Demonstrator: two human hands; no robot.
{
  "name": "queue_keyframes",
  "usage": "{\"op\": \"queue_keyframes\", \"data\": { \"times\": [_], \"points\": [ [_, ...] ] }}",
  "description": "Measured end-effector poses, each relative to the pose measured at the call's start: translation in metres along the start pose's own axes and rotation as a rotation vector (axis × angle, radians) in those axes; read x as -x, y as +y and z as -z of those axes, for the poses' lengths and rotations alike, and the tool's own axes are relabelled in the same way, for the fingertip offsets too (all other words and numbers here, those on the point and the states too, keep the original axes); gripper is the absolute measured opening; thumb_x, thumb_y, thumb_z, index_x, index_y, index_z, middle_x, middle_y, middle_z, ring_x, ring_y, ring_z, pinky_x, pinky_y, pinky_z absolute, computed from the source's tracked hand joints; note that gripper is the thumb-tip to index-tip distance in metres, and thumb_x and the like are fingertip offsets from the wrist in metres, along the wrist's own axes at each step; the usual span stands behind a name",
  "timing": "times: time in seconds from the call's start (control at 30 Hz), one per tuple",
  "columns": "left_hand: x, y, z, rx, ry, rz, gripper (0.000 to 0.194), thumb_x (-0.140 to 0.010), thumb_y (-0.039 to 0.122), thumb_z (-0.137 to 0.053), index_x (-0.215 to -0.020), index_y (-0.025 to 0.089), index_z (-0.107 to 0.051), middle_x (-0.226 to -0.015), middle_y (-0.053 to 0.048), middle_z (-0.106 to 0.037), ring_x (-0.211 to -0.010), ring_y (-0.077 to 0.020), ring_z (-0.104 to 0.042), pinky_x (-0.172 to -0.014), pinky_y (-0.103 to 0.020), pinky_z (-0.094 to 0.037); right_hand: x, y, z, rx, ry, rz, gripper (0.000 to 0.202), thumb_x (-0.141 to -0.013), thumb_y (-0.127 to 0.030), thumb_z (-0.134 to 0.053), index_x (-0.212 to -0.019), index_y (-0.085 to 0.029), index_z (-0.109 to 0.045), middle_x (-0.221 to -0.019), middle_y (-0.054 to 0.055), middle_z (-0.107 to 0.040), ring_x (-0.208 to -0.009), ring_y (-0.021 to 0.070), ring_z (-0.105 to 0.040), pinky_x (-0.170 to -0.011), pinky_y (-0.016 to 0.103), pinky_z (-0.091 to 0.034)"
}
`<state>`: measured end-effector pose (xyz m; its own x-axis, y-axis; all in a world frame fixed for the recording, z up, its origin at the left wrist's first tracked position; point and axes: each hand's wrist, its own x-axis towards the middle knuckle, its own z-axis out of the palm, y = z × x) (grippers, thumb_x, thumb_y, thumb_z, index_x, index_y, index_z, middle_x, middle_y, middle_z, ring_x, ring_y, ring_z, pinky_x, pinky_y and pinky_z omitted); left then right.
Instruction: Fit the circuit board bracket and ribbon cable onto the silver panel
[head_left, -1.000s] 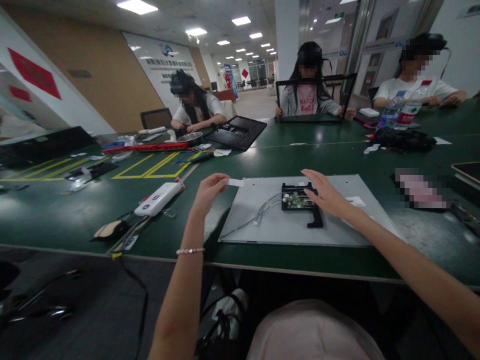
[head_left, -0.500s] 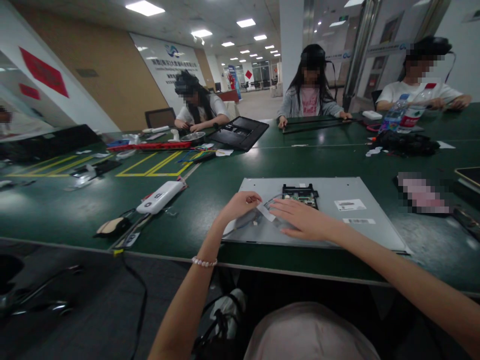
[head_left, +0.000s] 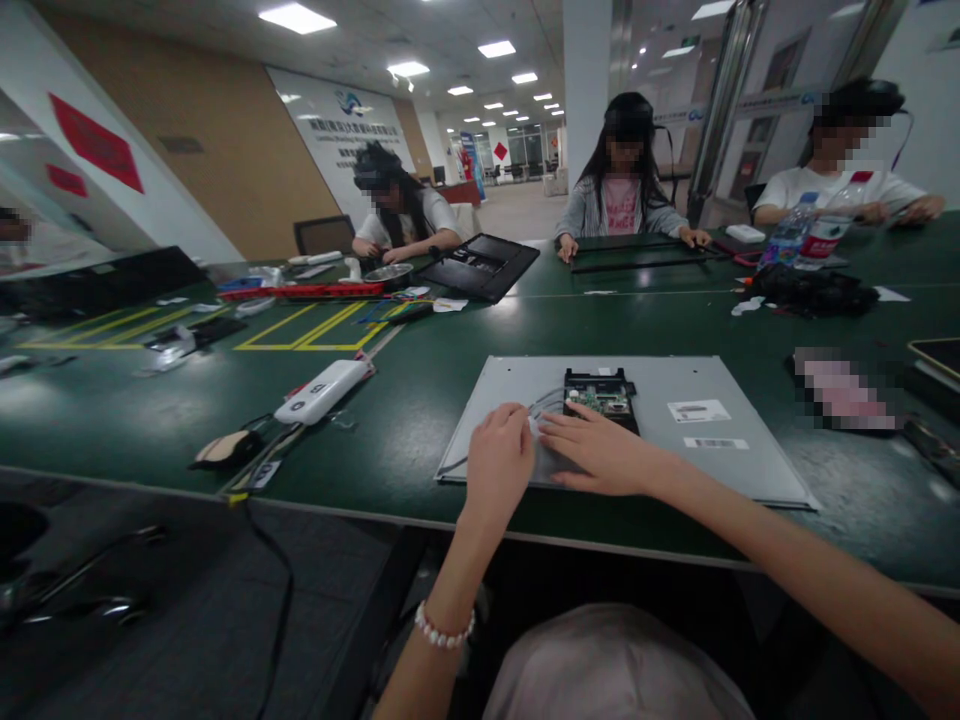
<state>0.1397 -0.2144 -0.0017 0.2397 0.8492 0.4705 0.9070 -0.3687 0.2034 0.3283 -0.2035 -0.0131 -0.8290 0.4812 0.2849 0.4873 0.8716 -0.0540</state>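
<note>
A single head-worn camera is looking forward and down over the green tabletop [head_left: 375,400], sitting close above the hands [head_left: 555,455] on the grey panel [head_left: 675,385]. It is also taking in people seated across, well apart, and the hall behind, probably stretched at the edges.

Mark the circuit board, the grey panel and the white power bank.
circuit board [head_left: 598,400], head view, green middle.
grey panel [head_left: 750,462], head view, bare right part.
white power bank [head_left: 322,391], head view, top face.
</note>
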Motion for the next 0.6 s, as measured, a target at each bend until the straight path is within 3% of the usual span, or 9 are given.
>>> {"op": "queue_keyframes", "data": {
  "times": [0.1,0.27,0.6],
  "points": [
    [0.012,0.008,-0.013,-0.098,-0.070,0.058,0.031,-0.092,0.013,-0.039,-0.114,0.017,-0.061,-0.124,-0.010,-0.062,-0.116,-0.0230,-0.056,-0.099,-0.039,-0.041,0.001,-0.001,-0.004,-0.015,0.000,0.013,0.055,-0.096,-0.044,-0.043,-0.135,-0.005,-0.049,-0.142,0.020,-0.049,-0.138,0.0283,-0.036,-0.117,0.053,-0.012],
    [0.014,0.005,-0.028,-0.193,-0.161,0.127,0.040,-0.095,0.016,-0.032,-0.129,0.018,-0.054,-0.139,-0.012,-0.053,-0.133,-0.0241,-0.042,-0.109,-0.049,-0.030,-0.001,-0.003,-0.007,-0.070,-0.013,-0.002,0.059,-0.095,-0.049,-0.043,-0.137,-0.007,-0.047,-0.143,0.019,-0.048,-0.139,0.0271,-0.035,-0.117,0.053,-0.012],
    [0.014,0.004,-0.030,-0.197,-0.195,0.121,0.042,-0.096,0.019,-0.031,-0.133,0.017,-0.052,-0.144,-0.012,-0.048,-0.134,-0.0241,-0.041,-0.106,-0.047,-0.035,0.006,-0.009,-0.005,-0.119,-0.037,-0.031,0.069,-0.092,-0.053,-0.045,-0.141,-0.005,-0.043,-0.145,0.021,-0.044,-0.138,0.0286,-0.037,-0.117,0.050,-0.016]
  ]
}}
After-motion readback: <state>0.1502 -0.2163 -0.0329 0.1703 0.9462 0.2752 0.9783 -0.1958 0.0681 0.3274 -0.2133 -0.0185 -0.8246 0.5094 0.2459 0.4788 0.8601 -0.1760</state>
